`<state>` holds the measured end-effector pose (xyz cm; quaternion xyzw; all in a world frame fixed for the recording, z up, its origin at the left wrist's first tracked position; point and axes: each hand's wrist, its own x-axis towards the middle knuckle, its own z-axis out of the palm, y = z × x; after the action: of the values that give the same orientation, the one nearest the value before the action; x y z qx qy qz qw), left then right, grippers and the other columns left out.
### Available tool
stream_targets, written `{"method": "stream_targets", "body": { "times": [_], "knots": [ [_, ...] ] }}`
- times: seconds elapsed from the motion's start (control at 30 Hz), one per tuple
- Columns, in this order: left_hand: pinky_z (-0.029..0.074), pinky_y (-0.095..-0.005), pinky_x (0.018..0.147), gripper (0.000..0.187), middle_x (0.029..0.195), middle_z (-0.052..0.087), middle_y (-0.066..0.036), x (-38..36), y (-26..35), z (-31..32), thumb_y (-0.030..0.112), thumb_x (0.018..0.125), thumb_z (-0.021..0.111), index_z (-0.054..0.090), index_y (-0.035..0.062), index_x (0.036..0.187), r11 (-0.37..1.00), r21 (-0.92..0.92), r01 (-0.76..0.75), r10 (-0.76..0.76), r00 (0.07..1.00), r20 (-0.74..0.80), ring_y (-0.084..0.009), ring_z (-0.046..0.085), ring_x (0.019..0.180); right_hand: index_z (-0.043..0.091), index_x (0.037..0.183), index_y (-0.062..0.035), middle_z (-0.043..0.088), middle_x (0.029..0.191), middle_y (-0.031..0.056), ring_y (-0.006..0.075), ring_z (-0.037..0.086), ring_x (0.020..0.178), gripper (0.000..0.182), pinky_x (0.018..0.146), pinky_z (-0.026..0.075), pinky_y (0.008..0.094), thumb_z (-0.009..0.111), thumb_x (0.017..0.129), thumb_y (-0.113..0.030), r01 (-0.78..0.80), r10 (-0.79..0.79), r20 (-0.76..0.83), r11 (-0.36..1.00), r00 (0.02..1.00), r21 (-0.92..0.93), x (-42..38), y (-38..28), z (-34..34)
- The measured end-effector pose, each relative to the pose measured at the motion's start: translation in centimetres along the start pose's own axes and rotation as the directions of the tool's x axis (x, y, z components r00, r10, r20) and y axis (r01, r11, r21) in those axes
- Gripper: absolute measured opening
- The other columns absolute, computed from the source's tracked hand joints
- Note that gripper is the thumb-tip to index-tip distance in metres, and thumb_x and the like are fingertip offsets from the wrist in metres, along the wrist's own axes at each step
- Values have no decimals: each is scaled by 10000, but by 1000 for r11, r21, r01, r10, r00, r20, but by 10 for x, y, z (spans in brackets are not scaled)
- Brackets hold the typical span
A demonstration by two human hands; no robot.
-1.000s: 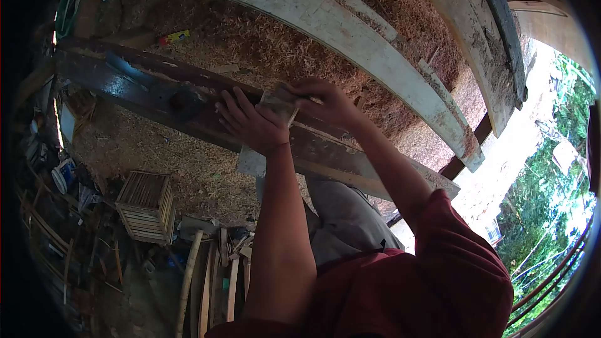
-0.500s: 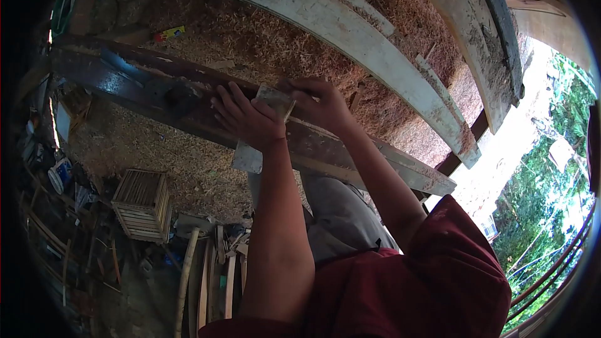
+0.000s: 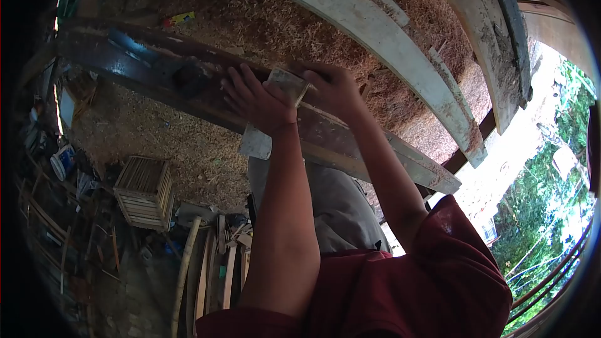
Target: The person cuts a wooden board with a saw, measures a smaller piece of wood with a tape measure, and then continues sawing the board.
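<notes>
A short, pale flat piece of board [image 3: 256, 144] lies crosswise over a long dark wooden beam [image 3: 350, 141]. My left hand [image 3: 258, 101] rests on this board and the beam with its fingers spread, pressing from above. Close by on the right, my right hand [image 3: 336, 91] is closed with bent fingers at the board's far right edge. What it grips is too small and dark to tell. On the beam left of my left fingers sits a dark, blocky object [image 3: 188, 79], in shadow.
Long curved pale planks [image 3: 375, 40] stretch beyond the beam, over ground covered in wood shavings [image 3: 250, 31]. A slatted wooden crate [image 3: 144, 191] stands at lower left, beside scrap sticks and a pole [image 3: 186, 269]. A yellow-and-red packet [image 3: 179, 19] lies at upper left.
The whole view has shifted slightly, so everything sits a little higher and further right. My right hand has moved slightly outward near the board's edge; my left hand stays on the board.
</notes>
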<state>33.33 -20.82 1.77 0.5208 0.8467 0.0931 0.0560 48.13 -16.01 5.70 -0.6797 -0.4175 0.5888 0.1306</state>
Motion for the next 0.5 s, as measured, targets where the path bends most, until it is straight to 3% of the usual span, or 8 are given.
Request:
{"method": "stream_targets", "body": {
  "times": [0.1, 0.2, 0.3, 0.4, 0.5],
  "knots": [
    [240, -642, 1273, 596, 1677, 364, -174, -1, -1, 2, 336, 1070, 320, 442, 74, 1591, 1000, 3, 8, -8, 1000, 7, -463, 300, 1565, 762, 1280, -57, 797, 1126, 172, 212, 753, 1030, 357, 926, 570, 372, 728, 988, -259, 91, -90, -17, 981, 996, 172, -18, 31, -6],
    [239, -642, 1276, 593, 1681, 356, -169, -2, -2, 1, 326, 1063, 328, 438, 79, 1591, 1000, 8, 5, -5, 1000, 16, -458, 292, 1571, 758, 1293, -55, 792, 1163, 171, 208, 749, 1071, 368, 949, 570, 371, 737, 979, -247, -14, 8, 97, 998, 995, 62, 6, -6, -2],
    [234, -637, 1275, 594, 1673, 370, -180, -3, 0, 1, 344, 1072, 326, 445, 76, 1589, 1000, 2, 13, -13, 1000, 10, -464, 295, 1566, 763, 1277, -48, 795, 1132, 181, 230, 757, 1068, 369, 951, 568, 367, 745, 969, -252, 64, -64, -4, 995, 998, 79, 11, 3, 13],
    [234, -634, 1273, 602, 1669, 376, -185, -2, -1, 1, 369, 1077, 320, 450, 79, 1588, 1000, -9, 15, -15, 1000, 15, -468, 299, 1562, 760, 1259, -27, 791, 1112, 198, 266, 762, 1064, 370, 951, 565, 372, 740, 969, -257, 64, -61, -21, 939, 998, 338, -16, 23, 3],
    [235, -634, 1272, 603, 1670, 376, -185, -3, -2, 2, 373, 1079, 317, 451, 78, 1587, 1000, -21, 7, -7, 1000, 5, -466, 299, 1563, 761, 1246, -29, 787, 1099, 211, 283, 764, 1041, 362, 936, 563, 378, 719, 986, -277, 6, -7, -17, 999, 1000, -39, -11, -3, -3]
  ]
}}
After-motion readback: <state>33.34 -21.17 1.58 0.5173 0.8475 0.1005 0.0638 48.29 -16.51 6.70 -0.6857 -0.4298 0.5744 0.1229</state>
